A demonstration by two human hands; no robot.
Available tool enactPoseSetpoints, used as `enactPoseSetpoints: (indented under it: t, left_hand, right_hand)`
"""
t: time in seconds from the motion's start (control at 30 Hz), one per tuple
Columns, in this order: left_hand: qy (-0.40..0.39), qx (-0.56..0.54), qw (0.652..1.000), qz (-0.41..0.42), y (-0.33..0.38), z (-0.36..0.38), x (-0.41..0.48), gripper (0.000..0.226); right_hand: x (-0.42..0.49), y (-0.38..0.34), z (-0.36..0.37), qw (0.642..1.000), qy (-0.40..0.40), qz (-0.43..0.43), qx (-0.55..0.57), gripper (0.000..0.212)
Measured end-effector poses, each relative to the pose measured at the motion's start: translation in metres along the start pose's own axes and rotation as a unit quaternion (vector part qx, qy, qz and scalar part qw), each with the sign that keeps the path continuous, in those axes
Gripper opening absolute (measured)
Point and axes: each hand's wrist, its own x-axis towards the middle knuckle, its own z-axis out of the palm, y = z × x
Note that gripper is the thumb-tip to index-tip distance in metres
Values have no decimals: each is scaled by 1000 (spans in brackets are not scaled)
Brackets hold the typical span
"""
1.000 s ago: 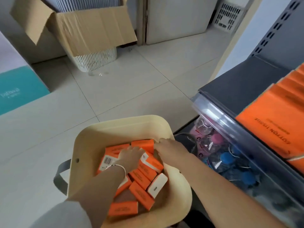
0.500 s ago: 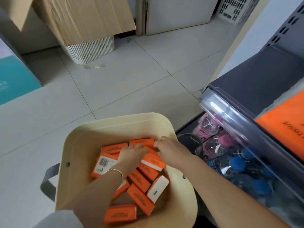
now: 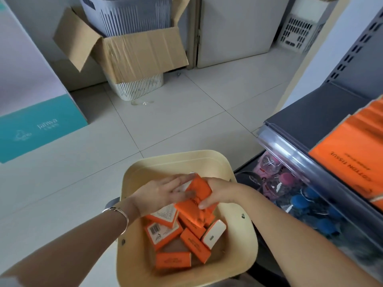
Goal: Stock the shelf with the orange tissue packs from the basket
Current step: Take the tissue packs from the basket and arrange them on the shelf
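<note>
A bunch of orange tissue packs (image 3: 196,193) is being held over the far side of the cream basket (image 3: 186,160), between both hands. The bunch is being gripped by the right hand (image 3: 219,194), whose fingers are being curled round it. It is being pressed from the other side by the left hand (image 3: 163,195), whose fingers are being kept straight and flat. More loose packs (image 3: 173,259) are being carried in the basket's bottom. Beside the basket, on the grey shelf (image 3: 317,114), larger orange packages (image 3: 348,154) are being displayed.
</note>
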Motion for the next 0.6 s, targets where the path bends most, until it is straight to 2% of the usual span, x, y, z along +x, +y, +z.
enactPoseSetpoints:
  t: [0.07, 0.1, 0.17, 0.23, 0.3, 0.37, 0.47, 0.6]
  left_hand:
    - [-64, -40, 991, -108, -2, 7, -5, 99]
    - [-101, -48, 979, -173, -4, 13, -8, 109]
    - [-169, -64, 942, -284, -4, 26, -14, 99]
    - [-241, -84, 905, -340, -2, 38, -17, 81]
    - [-319, -97, 877, -345, 2, 56, -19, 72]
    - [-381, -99, 860, -324, 5, 74, -21, 72]
    - [-413, -84, 853, -308, 5, 99, -23, 77]
    - [-430, -72, 841, -321, 11, 119, -28, 101]
  right_hand:
    - [-4, -1, 0, 995, 63, 12, -79, 47]
    - [-6, 0, -2, 987, 109, 18, -120, 42]
    - [-12, 3, -5, 969, 174, 31, -172, 38]
    - [-19, 7, -8, 955, 190, 48, -221, 35]
    - [-21, 12, -9, 946, 186, 62, -259, 32]
    - [-19, 17, -9, 940, 185, 70, -279, 34]
    - [-10, 22, -9, 939, 183, 63, -284, 36]
    - [1, 23, -7, 947, 165, 47, -272, 34]
